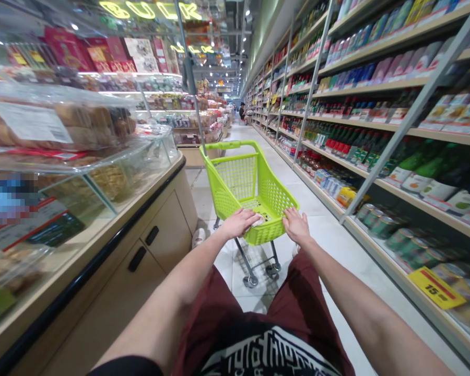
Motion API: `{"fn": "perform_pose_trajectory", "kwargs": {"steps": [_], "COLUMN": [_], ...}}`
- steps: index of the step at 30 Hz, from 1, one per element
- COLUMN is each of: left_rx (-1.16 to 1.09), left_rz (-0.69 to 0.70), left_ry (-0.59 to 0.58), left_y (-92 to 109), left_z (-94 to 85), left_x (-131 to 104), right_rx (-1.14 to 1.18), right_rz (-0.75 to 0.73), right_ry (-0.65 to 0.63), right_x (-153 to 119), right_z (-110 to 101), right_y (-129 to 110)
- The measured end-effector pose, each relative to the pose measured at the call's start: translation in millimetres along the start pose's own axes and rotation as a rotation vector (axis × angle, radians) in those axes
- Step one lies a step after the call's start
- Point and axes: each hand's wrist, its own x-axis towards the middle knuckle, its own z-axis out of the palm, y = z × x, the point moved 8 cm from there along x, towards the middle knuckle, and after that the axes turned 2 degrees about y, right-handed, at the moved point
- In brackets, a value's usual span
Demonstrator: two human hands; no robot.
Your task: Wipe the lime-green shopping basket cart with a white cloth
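A lime-green plastic shopping cart on grey metal legs with small wheels stands straight in front of me on the floor. Its basket has perforated walls, and I see nothing in it apart from its slatted bottom. My left hand grips the near rim at the left corner. Something small and whitish shows by its fingers; I cannot make out what it is. At the near right corner my right hand holds the rim, with its thumb side against the basket wall.
To the left runs a wooden counter with a glass top and packaged baked goods. Tall shelves of bottles, cans and cartons line the right side. A tiled aisle runs ahead between them, with a person far down it.
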Motion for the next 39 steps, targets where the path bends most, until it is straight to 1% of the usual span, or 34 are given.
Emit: {"fn": "perform_pose_trajectory", "kwargs": {"steps": [2, 5, 7, 9, 11, 14, 15, 16, 17, 18, 21, 22, 23, 24, 27, 29, 31, 33, 34, 35, 36, 37, 39], "left_rx": [-0.011, -0.011, -0.025, -0.051, -0.06, -0.047, -0.049, -0.06, -0.081, -0.109, -0.192, -0.211, -0.227, -0.245, -0.354, -0.476, -0.614, -0.749, -0.811, -0.868, -0.92, -0.965, -1.007], "left_rz": [-0.032, -0.11, -0.096, -0.05, -0.068, -0.236, -0.285, -0.309, -0.3, -0.262, -0.107, -0.101, -0.133, -0.197, -0.434, -0.552, -0.678, -0.832, -0.901, -0.955, -0.99, -1.007, -0.993], "left_ry": [0.01, 0.031, 0.027, 0.015, 0.02, 0.069, 0.086, 0.097, 0.102, 0.105, 0.105, 0.115, 0.134, 0.163, 0.302, 0.448, 0.628, 0.783, 0.833, 0.866, 0.88, 0.878, 0.852], "left_y": [1.6, 8.6, 13.9, 13.1, -0.6, -33.0, -39.8, -42.1, -39.6, -33.2, -10.3, -9.2, -13.4, -22.1, -56.9, -73.7, -83.9, -87.7, -86.9, -84.6, -81.3, -77.3, -67.9], "left_z": [3.0, 9.0, 11.0, 9.1, 3.3, -6.2, -7.7, -7.8, -6.6, -4.7, 1.9, 3.0, 3.1, 2.4, -5.1, -15.0, -26.0, -32.3, -33.5, -33.8, -33.5, -32.7, -31.6], "left_x": [0.7, 6.4, 10.5, 12.1, 10.6, 6.4, 5.7, 6.2, 7.8, 10.3, 15.1, 14.7, 13.3, 11.1, 2.0, -3.1, -9.2, -16.1, -18.4, -19.4, -19.1, -17.8, -14.1], "right_rx": [0.021, 0.103, 0.146, 0.165, 0.18, 0.189, 0.189, 0.191, 0.193, 0.196, 0.204, 0.203, 0.201, 0.198, 0.186, 0.187, 0.237, 0.384, 0.491, 0.612, 0.736, 0.866, 1.149], "right_rz": [0.017, -0.055, -0.084, -0.093, -0.12, -0.107, -0.087, -0.067, -0.052, -0.042, -0.043, -0.051, -0.058, -0.06, -0.025, 0.02, 0.014, -0.053, -0.082, -0.082, -0.034, 0.046, 0.256], "right_ry": [0.02, 0.025, 0.019, 0.023, 0.027, 0.049, 0.064, 0.082, 0.098, 0.112, 0.128, 0.126, 0.123, 0.121, 0.123, 0.146, 0.209, 0.265, 0.259, 0.224, 0.166, 0.102, -0.012], "right_x": [0.6, -0.5, -3.1, -5.8, -7.6, -7.8, -7.5, -7.4, -7.6, -7.8, -8.5, -8.5, -8.1, -7.6, -5.0, -3.6, -3.7, -5.0, -5.5, -5.2, -4.5, -4.0, -5.1], "right_z": [-2.3, -2.2, 0.3, 2.6, 4.3, 5.8, 6.0, 6.3, 6.7, 7.3, 10.0, 11.0, 11.6, 11.8, 8.2, 0.3, -13.1, -25.4, -27.5, -25.7, -19.8, -11.1, 9.2], "right_y": [-16.2, -50.1, -63.2, -64.6, -60.3, -49.4, -46.2, -44.1, -42.9, -42.4, -41.7, -40.8, -39.4, -37.4, -30.0, -29.6, -41.2, -65.4, -79.2, -91.9, -101.6, -108.7, -117.0]}}
